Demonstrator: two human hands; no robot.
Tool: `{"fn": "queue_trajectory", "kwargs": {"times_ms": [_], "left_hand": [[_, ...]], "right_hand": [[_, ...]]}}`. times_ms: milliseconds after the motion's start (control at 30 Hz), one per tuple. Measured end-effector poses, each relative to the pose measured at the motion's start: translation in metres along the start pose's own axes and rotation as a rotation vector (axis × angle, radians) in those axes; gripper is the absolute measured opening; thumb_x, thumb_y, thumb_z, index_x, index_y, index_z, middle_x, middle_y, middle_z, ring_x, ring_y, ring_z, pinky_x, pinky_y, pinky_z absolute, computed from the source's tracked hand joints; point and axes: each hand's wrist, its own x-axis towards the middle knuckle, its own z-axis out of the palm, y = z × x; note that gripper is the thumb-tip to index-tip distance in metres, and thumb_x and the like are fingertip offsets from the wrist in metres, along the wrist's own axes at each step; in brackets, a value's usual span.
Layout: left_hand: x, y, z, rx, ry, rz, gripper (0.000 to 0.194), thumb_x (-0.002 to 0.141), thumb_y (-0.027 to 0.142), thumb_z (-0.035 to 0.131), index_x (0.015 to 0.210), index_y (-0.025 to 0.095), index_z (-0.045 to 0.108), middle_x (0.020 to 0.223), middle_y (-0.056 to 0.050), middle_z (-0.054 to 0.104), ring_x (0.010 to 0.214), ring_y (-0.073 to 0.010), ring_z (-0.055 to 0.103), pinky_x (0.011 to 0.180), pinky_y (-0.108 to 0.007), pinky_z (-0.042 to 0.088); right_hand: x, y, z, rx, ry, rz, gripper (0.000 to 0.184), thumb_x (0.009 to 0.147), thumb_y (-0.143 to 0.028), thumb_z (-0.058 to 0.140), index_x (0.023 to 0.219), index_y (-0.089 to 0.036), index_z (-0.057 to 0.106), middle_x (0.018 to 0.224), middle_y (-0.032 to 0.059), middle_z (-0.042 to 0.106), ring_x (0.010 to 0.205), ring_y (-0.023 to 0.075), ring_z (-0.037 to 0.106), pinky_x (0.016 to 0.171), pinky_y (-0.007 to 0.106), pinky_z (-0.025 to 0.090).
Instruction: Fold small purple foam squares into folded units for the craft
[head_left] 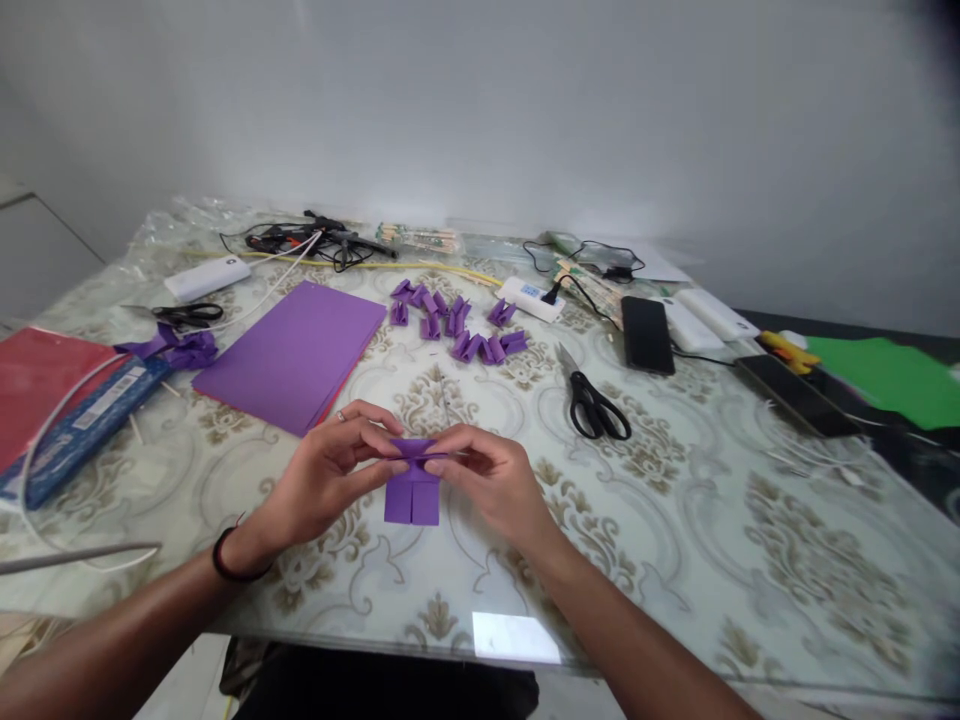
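Observation:
Between my two hands is a small purple piece of folded paper, with a lengthwise crease or slit down its lower half. My left hand pinches its upper left side between thumb and fingers. On the upper right side, my right hand pinches the same piece. The paper's top part is bent over in a crosswise fold, partly covered by my fingertips. Beyond my hands lies a group of small folded purple paper pieces. A stack of purple paper sheets with red underneath lies to the left.
Black-handled scissors lie to the right, another pair of scissors at far left. A black phone, a white power strip and tangled cables sit farther back. A blue box is at left, green sheets at right.

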Motion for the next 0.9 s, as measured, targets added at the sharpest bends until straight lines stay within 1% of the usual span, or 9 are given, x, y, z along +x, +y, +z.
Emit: {"fn": "queue_trajectory", "kwargs": {"times_ms": [133,233,333,433,533,567,633,733,900], "left_hand": [[0.0001,0.0008,0.0017,0.015,0.055,-0.015,0.009,0.091,0.014,0.083,0.086,0.018,0.076,0.110,-0.007,0.068,0.098,-0.0165,0.073,0.086,-0.028,0.066],[-0.0003,0.0035,0.0036,0.064,0.089,-0.062,0.018,0.090,0.016,0.083,0.077,0.017,0.072,0.110,-0.009,0.070,0.096,-0.0176,0.072,0.078,-0.027,0.065],[-0.0007,0.0048,0.0050,0.088,0.114,-0.108,0.021,0.089,0.017,0.082,0.072,0.017,0.069,0.107,-0.008,0.070,0.090,-0.0158,0.071,0.073,-0.024,0.062],[0.0000,0.0029,0.0052,0.056,0.133,-0.154,0.020,0.086,0.019,0.083,0.072,0.017,0.070,0.105,-0.007,0.070,0.082,-0.0135,0.069,0.070,-0.024,0.060],[0.0024,0.0003,0.0043,0.007,0.123,-0.221,0.024,0.082,0.024,0.086,0.070,0.016,0.067,0.106,-0.007,0.072,0.080,-0.0139,0.069,0.069,-0.025,0.059],[0.0033,0.0001,0.0040,-0.008,0.113,-0.250,0.026,0.081,0.026,0.086,0.070,0.016,0.065,0.103,-0.006,0.072,0.079,-0.0141,0.068,0.068,-0.025,0.058],[0.0050,0.0008,0.0039,-0.034,0.082,-0.318,0.030,0.081,0.031,0.087,0.070,0.017,0.062,0.088,-0.003,0.071,0.071,-0.0129,0.064,0.062,-0.023,0.052],[0.0062,0.0040,0.0047,-0.049,0.060,-0.378,0.033,0.081,0.031,0.087,0.071,0.018,0.058,0.063,0.005,0.058,0.057,-0.0091,0.052,0.053,-0.019,0.040],[0.0056,0.0084,0.0058,0.015,0.098,-0.371,0.030,0.078,0.030,0.088,0.070,0.018,0.062,0.062,0.005,0.059,0.055,-0.0091,0.049,0.053,-0.021,0.039]], "right_hand": [[-0.0007,-0.0006,0.0016,-0.017,0.039,0.042,0.030,0.076,-0.047,0.094,0.078,-0.022,0.077,0.083,0.0022,0.076,0.076,0.0186,0.067,0.070,0.031,0.055],[-0.0011,-0.0014,0.0032,-0.030,0.046,0.055,0.032,0.079,-0.048,0.092,0.076,-0.022,0.072,0.079,0.0011,0.072,0.072,0.0174,0.063,0.068,0.031,0.052],[-0.0017,-0.0018,0.0059,-0.028,0.049,0.042,0.031,0.081,-0.045,0.089,0.074,-0.022,0.070,0.078,0.0001,0.070,0.069,0.0160,0.061,0.067,0.030,0.050],[-0.0018,-0.0013,0.0083,-0.021,0.044,0.050,0.032,0.082,-0.045,0.087,0.072,-0.022,0.067,0.075,-0.0006,0.069,0.068,0.0157,0.060,0.066,0.030,0.050],[-0.0012,0.0003,0.0087,-0.024,0.045,0.066,0.034,0.081,-0.046,0.088,0.070,-0.022,0.065,0.073,-0.0006,0.068,0.067,0.0160,0.060,0.066,0.030,0.051],[-0.0009,0.0010,0.0084,-0.030,0.052,0.072,0.035,0.080,-0.046,0.088,0.070,-0.022,0.065,0.073,-0.0005,0.068,0.067,0.0160,0.059,0.066,0.030,0.050],[-0.0003,0.0021,0.0075,-0.051,0.073,0.085,0.035,0.079,-0.046,0.089,0.070,-0.022,0.064,0.073,-0.0005,0.067,0.066,0.0158,0.058,0.064,0.030,0.048],[0.0005,0.0029,0.0069,-0.074,0.095,0.087,0.034,0.079,-0.043,0.089,0.072,-0.022,0.063,0.069,-0.0023,0.063,0.064,0.0147,0.054,0.062,0.029,0.044],[0.0015,0.0023,0.0092,0.011,0.077,0.050,0.032,0.080,-0.040,0.088,0.084,-0.025,0.061,0.069,-0.0059,0.058,0.064,0.0145,0.054,0.065,0.029,0.046]]}}
